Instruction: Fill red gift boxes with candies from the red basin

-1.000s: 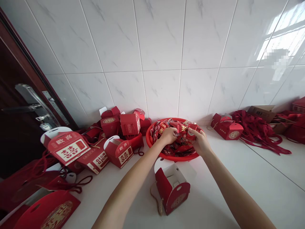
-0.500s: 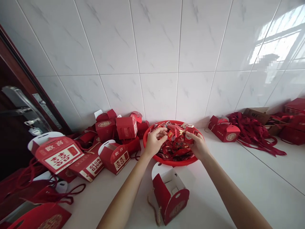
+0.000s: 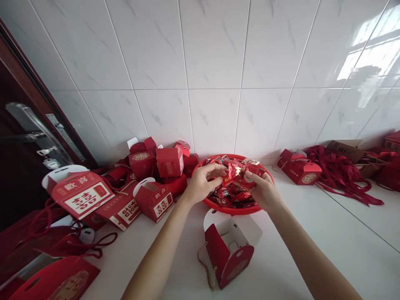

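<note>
Both hands are above a round red basin (image 3: 215,208) heaped with red-wrapped candies (image 3: 240,196). My left hand (image 3: 204,181) pinches a shiny red candy packet (image 3: 231,171) between thumb and fingers. A little to the right, my right hand (image 3: 264,187) grips another red packet (image 3: 248,177), its fingers closed on it. The two packets are close together; I cannot tell whether they touch. In front of the basin stands an open red gift box (image 3: 226,258), its white inside showing and a rope handle hanging at its left.
Several red gift boxes (image 3: 153,200) are piled on the left, some with cord handles. On the right are a closed red box (image 3: 299,168), a heap of dark red ribbons (image 3: 336,171) and a brown carton (image 3: 346,152). A tiled wall (image 3: 212,121) rises behind; a door handle (image 3: 31,121) is at far left.
My hands have drawn slightly closer together over the basin, bringing the two packets nearer each other. The view has shifted slightly; the open box stays where it was.
</note>
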The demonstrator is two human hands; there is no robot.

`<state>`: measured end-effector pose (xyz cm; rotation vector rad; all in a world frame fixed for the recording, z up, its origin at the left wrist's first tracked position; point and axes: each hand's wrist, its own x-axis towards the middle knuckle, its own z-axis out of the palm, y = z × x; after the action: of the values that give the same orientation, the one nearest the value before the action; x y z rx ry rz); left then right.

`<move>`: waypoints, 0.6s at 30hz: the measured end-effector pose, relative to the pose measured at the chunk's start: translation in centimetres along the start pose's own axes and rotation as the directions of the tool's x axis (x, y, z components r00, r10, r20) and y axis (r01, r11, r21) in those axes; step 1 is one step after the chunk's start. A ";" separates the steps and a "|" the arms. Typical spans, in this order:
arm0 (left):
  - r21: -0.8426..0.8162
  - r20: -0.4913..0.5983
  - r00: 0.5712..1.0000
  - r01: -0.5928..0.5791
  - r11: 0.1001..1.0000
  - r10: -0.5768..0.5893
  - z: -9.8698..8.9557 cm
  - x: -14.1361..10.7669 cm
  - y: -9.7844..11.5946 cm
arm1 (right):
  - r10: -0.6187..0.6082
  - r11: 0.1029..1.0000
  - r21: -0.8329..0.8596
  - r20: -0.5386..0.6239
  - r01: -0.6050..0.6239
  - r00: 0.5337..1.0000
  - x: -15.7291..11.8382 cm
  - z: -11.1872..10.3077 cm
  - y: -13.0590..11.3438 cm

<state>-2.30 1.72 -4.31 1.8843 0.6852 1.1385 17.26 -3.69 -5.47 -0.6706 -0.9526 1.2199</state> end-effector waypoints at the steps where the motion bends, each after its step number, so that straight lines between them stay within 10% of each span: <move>1: -0.003 0.005 1.000 0.009 1.000 -0.009 -0.1 -0.1 0.3 | -0.007 1.000 -0.013 0.003 0.007 1.000 -0.2 0.2 -0.1; 11: -0.192 0.181 0.977 0.149 0.970 -0.114 0.4 -1.3 3.2 | -0.106 0.983 -0.138 0.092 0.118 0.990 -2.0 1.4 -1.1; 18: -0.038 0.141 0.985 0.104 0.994 -0.098 -0.1 -2.1 4.4 | -0.189 0.958 -0.195 0.121 0.210 0.974 -2.8 1.7 -2.4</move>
<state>-3.16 -2.18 -1.49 1.8501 0.6637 0.9415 16.72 -7.11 -3.35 -0.6622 -1.2143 0.9909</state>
